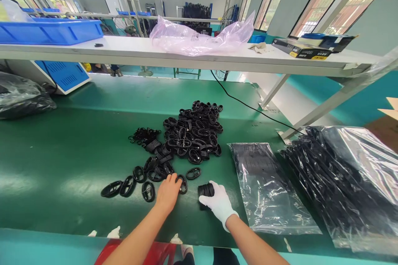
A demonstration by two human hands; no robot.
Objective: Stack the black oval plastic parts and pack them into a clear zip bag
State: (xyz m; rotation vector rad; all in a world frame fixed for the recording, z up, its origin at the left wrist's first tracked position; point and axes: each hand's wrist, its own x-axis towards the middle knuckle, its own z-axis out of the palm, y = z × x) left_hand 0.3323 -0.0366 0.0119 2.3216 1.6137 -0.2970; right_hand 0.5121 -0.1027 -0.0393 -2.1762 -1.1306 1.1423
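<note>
While a ridged black stack (204, 189) is held in the grip of the gloved right hand (219, 203), right of lower centre in the head view, a black oval ring (185, 185) is placed at the right edge of the bare left hand (168, 193), clearly the nearer one. Its long axis is tilted steeply. Whether it is pinched by the curled left grip cannot be told.

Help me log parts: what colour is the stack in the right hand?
The stack is black; head view.
</note>
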